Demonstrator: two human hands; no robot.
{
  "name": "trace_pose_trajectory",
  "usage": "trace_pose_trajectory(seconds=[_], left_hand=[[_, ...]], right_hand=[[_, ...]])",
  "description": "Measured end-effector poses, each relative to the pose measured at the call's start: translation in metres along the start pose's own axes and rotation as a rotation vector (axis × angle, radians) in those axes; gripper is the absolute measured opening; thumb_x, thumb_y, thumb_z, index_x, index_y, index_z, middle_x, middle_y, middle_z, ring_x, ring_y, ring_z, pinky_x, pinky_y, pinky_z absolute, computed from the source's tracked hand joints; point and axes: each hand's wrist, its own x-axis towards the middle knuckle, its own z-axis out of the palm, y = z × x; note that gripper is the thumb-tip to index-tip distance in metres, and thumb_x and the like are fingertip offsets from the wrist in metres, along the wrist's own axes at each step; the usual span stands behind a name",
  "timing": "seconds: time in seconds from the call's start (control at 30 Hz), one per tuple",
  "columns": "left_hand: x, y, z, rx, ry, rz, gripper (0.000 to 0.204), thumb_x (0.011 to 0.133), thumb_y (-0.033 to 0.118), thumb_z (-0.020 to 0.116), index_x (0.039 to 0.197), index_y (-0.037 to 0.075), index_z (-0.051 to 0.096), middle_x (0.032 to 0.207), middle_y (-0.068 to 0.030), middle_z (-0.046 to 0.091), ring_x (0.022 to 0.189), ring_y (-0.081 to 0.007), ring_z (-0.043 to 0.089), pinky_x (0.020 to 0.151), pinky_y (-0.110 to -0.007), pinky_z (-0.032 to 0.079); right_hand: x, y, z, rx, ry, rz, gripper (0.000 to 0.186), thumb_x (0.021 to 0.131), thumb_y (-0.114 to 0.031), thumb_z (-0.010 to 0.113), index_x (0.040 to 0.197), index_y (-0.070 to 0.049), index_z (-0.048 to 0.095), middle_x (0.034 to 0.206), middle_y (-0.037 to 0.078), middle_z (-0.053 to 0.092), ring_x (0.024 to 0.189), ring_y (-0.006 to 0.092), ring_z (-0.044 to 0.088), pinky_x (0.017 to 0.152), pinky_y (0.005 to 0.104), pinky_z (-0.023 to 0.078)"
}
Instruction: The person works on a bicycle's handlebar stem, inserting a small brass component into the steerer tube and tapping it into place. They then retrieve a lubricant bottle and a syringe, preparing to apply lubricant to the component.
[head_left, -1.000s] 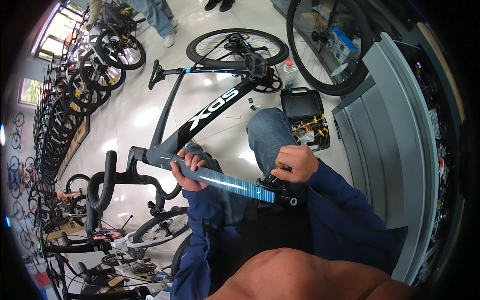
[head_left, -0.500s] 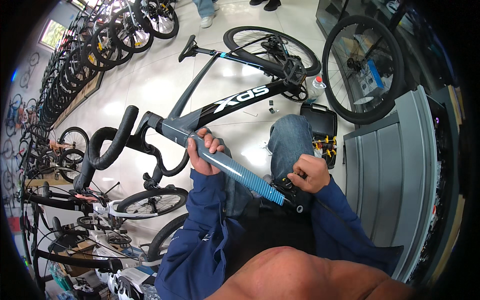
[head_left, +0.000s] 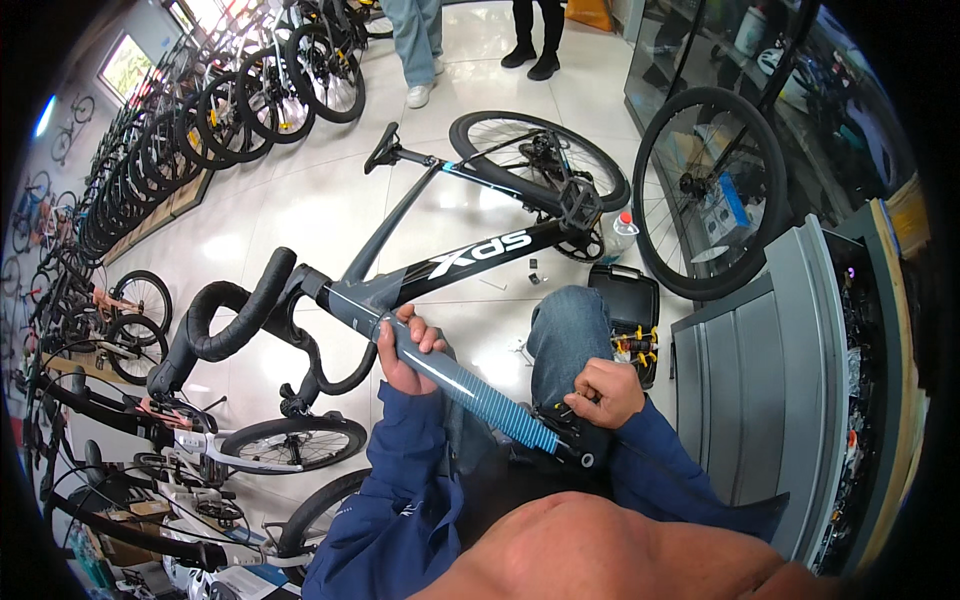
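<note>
A black and grey road bike frame (head_left: 440,262) lies tilted across the floor in front of me, its front wheel off. Its grey fork (head_left: 470,382), striped blue toward the end, points back at my lap. My left hand (head_left: 408,350) is wrapped round the upper part of the fork. At the fork's lower end sits a small black brake caliper (head_left: 568,425), partly hidden. Close beside it my right hand (head_left: 607,393) is closed in a pinch; what its fingers hold is too small to make out. Black-taped drop handlebars (head_left: 225,320) stand left of the fork.
A loose wheel (head_left: 710,190) leans against a glass cabinet at the right. An open black tool case (head_left: 625,300) and a red-capped bottle (head_left: 621,230) stand near my knee. Grey cabinet (head_left: 740,385) at right; parked bikes (head_left: 200,130) at left. Two people's legs (head_left: 418,45) show at the back.
The whole view has tipped upward, so more of the far floor and the people's legs shows. My left hand keeps its hold on the fork; my right hand stays by the caliper, turned slightly.
</note>
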Motion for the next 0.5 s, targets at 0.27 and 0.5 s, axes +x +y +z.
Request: trace_pose_trajectory(seconds=[0.27, 0.5], left_hand=[[0.000, 0.005, 0.002, 0.162, 0.175, 0.027, 0.054, 0.109, 0.047, 0.045, 0.139, 0.004, 0.056, 0.106, -0.0071, 0.060, 0.094, -0.0221, 0.059, 0.090, -0.042, 0.056], [0.005, 0.007, 0.011, 0.161, 0.197, 0.002, 0.056, 0.108, 0.053, 0.045, 0.134, 0.005, 0.059, 0.111, -0.0096, 0.066, 0.104, -0.0251, 0.063, 0.093, -0.043, 0.055]], right_hand=[[-0.005, 0.000, 0.003, -0.002, 0.020, 0.032, 0.030, 0.085, -0.025, 0.082, 0.072, -0.008, 0.060, 0.067, 0.006, 0.055, 0.056, 0.0223, 0.057, 0.051, 0.0340, 0.045], [-0.004, 0.001, 0.003, 0.021, 0.040, 0.017, 0.028, 0.084, -0.022, 0.081, 0.073, -0.007, 0.060, 0.067, 0.006, 0.054, 0.055, 0.0223, 0.055, 0.052, 0.0337, 0.043]])
